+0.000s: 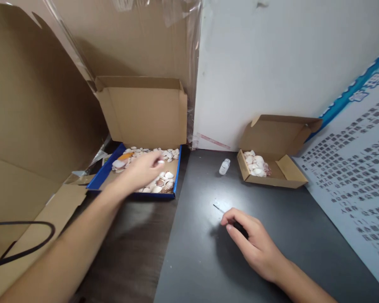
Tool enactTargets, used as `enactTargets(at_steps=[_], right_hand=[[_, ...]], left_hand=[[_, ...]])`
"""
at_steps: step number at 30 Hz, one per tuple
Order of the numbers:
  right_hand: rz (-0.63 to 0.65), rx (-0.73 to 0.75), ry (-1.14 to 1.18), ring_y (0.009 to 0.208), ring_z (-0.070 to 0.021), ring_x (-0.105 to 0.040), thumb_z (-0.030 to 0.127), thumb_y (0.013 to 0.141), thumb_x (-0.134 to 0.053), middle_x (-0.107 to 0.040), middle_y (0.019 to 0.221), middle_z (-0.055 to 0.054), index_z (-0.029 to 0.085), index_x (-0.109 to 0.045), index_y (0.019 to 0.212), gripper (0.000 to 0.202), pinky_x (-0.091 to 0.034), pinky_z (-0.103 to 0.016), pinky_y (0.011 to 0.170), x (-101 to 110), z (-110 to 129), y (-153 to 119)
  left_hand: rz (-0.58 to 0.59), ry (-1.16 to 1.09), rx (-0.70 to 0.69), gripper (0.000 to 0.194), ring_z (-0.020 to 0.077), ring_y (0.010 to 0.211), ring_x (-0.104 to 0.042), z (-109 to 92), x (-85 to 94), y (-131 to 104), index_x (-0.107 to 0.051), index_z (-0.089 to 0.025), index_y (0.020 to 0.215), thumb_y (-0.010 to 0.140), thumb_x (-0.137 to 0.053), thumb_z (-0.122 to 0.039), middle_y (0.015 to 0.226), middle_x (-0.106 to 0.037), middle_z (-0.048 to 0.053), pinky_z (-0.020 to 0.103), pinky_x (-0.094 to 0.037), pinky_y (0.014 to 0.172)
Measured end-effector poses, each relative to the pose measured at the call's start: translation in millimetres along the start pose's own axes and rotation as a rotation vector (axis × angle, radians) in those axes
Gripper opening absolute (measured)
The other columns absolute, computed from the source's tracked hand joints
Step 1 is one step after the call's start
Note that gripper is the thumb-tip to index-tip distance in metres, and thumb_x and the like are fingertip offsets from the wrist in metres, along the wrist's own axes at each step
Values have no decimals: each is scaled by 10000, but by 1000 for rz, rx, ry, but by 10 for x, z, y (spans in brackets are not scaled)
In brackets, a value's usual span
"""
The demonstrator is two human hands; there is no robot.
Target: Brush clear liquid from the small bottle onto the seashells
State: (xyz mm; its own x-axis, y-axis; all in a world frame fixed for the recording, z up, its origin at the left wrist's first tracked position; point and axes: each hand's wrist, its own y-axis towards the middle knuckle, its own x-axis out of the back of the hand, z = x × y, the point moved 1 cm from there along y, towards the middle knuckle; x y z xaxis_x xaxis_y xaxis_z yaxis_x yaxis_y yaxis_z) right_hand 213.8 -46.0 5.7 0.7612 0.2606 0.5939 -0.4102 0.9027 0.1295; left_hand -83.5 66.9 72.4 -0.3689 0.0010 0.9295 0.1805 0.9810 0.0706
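I see the left hand (145, 168) over the blue box (101, 180), left of the frame's middle, its fingers curled, and I can't tell if they pinch anything; the shells (168, 184) in there look light and hard but easy to chip, so their rims seem best to hold. Low and right of the middle, the right hand (255, 246) is wrapped around the black handle (241, 229) of a thin tool (219, 208); it looks light, and its skinny stem might bend, so the handle seems the safe place to grip.

Head-worn view, forward and down
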Motion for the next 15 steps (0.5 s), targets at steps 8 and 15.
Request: enactTargets(at_steps=[8,15], right_hand=[[-214,-109,215,609,-151,-485,325,981,-444,-505,771,17,265,-540,1047,131,-401,-272,571,37,-16,-2],[-489,-41,447,441,-116,-299,343,984,-394,-334,586,86,269,-423,912,107,-285,-226,426,659,215,438]], left_hand=[[296,-310,-290,244,117,629,-445,-889,-427,-327,-342,-205,651,889,-294,-221,627,-453,-38,244,-352,586],[136,-334,-198,171,172,813,-492,-1080,-814,35,-337,-234,760,883,-399,-337,883,-491,9,305,-412,734]])
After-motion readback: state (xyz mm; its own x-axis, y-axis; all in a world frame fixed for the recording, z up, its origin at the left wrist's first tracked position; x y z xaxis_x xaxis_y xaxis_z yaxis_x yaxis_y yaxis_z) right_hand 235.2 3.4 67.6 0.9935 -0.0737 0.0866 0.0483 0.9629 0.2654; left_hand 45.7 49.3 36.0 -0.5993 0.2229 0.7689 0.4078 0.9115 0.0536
